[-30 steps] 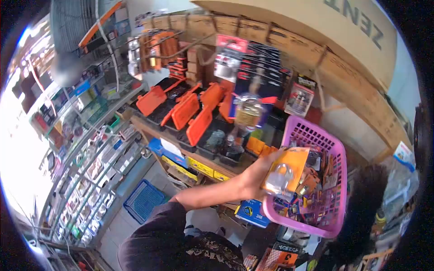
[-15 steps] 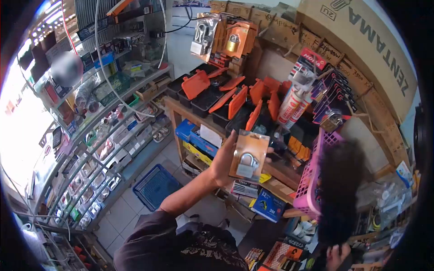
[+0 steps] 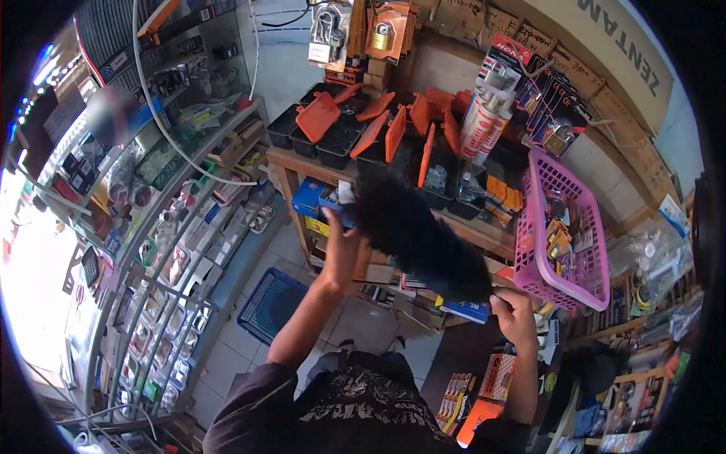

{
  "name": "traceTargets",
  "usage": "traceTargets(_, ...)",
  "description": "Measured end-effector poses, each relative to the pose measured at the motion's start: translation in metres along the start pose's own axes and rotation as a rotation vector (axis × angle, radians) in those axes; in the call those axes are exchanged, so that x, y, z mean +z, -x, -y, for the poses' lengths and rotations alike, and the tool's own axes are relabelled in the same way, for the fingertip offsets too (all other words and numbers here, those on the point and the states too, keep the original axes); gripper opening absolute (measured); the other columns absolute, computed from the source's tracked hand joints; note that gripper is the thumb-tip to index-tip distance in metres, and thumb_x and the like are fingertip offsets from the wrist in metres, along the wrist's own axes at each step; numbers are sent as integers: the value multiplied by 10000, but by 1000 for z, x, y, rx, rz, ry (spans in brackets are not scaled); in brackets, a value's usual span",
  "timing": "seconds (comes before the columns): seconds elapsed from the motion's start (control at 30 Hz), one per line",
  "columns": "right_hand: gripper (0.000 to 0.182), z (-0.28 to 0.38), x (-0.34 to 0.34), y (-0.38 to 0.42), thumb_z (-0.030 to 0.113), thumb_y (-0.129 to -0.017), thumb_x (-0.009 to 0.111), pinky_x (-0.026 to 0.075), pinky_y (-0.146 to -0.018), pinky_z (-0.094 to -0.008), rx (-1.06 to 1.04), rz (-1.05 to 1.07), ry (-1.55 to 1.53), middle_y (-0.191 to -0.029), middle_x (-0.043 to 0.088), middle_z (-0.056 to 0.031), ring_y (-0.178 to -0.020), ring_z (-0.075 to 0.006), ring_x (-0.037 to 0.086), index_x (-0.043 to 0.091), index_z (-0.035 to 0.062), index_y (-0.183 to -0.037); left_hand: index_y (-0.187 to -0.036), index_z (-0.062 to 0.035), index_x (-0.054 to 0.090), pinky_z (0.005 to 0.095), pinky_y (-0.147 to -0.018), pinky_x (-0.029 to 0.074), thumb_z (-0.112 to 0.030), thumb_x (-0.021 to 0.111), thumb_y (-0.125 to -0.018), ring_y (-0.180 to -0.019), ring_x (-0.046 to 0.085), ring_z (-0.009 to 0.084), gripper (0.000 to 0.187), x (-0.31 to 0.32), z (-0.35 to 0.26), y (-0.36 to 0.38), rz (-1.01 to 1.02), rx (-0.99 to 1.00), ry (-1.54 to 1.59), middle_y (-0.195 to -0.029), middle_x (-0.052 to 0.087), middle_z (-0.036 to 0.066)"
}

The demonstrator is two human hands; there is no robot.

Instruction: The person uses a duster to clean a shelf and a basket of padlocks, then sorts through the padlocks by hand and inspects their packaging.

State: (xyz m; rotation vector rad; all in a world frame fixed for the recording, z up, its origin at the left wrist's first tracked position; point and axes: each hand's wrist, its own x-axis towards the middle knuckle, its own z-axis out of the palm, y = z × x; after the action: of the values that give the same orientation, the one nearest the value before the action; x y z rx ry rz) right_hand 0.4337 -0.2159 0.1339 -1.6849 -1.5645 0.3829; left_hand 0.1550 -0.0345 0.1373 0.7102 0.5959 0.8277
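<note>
A fluffy black feather duster (image 3: 423, 238) spans the space before me, and my right hand (image 3: 518, 321) is closed round its handle end at lower right. Its far end covers the fingers of my left hand (image 3: 342, 257), whose thumb points up beside it. The packaged padlock seen in that hand a moment ago is now hidden behind the dark feathers. Just beyond stand black bins with orange lids (image 3: 395, 135) on a wooden shelf (image 3: 283, 160). A blue 3M box (image 3: 467, 310) shows beneath the duster.
To the right sits a pink basket (image 3: 569, 281) holding small packs. White-and-red sealant tubes (image 3: 484, 125) stand behind the bins, near hanging padlock packs (image 3: 392, 34). A blue crate (image 3: 261, 333) lies on the tiled floor, and a glass display counter (image 3: 200, 261) curves along the left.
My right hand has swung the duster leftward from the far right, over the front of my left hand. My left hand has moved slightly left and the padlock pack has gone out of sight.
</note>
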Motion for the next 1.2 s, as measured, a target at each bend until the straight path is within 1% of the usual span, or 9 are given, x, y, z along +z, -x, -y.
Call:
traceTargets(0.17,174,-6,21,11,142,-908,619,407,-501,-319,-23,39,16,-598,550,-102,-526,-140,504,647,-5,-820,-1448,-63,353,498,-1025,401,-818,261,-842,-1284,419,337,972,-42,37,-19,333,-42,233,-1411,437,166)
traceTargets(0.23,158,-1,53,9,129,-907,620,418,-508,-311,19,138,-76,-628,567,-124,-543,-130,505,637,-19,-854,-1440,-82,389,442,-1042,398,-714,210,-931,-1284,463,269,831,-45,70,-22,20,23,127,-1400,479,125)
traceTargets(0.37,142,-11,92,19,120,-898,632,424,-532,-296,50,62,-242,-626,556,-74,-571,-115,497,640,-22,-896,-1418,-90,420,433,-1003,447,-667,228,-957,-1241,510,268,763,-65,73,-25,60,139,-135,-1369,511,109)
traceTargets(0.43,139,-31,87,30,117,-898,630,437,-546,-292,91,69,-189,-630,558,-74,-588,-108,519,643,-21,-910,-1405,-87,433,420,-978,477,-677,236,-949,-1197,549,278,771,-48,35,-24,158,166,204,-1347,536,89)
traceTargets(0.63,172,-12,119,52,116,-913,602,370,-503,-281,92,26,-288,-583,449,-22,-563,-73,425,601,-32,-825,-1379,-71,450,386,-958,490,-736,249,-910,-1130,584,253,838,-32,26,-33,-30,207,141,-1270,580,104)
traceTargets(0.77,196,-17,120,50,106,-904,605,344,-507,-277,164,-108,-251,-578,390,-5,-562,-71,376,545,-29,-775,-1294,-34,514,391,-862,524,-702,293,-928,-1023,620,260,793,-83,40,-64,418,215,457,-1191,614,107)
traceTargets(0.83,231,-12,128,59,100,-913,588,327,-506,-272,113,-22,-337,-580,367,6,-567,-66,354,499,-23,-739,-1252,-25,541,351,-792,548,-714,302,-919,-954,643,235,802,-23,14,-41,-123,280,288,-1155,626,98)
traceTargets(0.93,259,-25,139,69,112,-920,589,300,-502,-269,226,-84,-376,-600,379,19,-573,-61,344,478,-20,-726,-1246,-30,554,368,-822,541,-677,310,-940,-992,631,244,756,-45,15,-50,119,283,349,-1186,616,102)
traceTargets(1.2,305,-14,164,74,149,-950,575,268,-489,-267,198,-165,-398,-587,342,25,-563,-56,309,448,2,-715,-1359,-23,445,436,-1018,430,-617,290,-968,-1156,561,283,728,-38,22,-53,45,313,437,-1289,559,151)
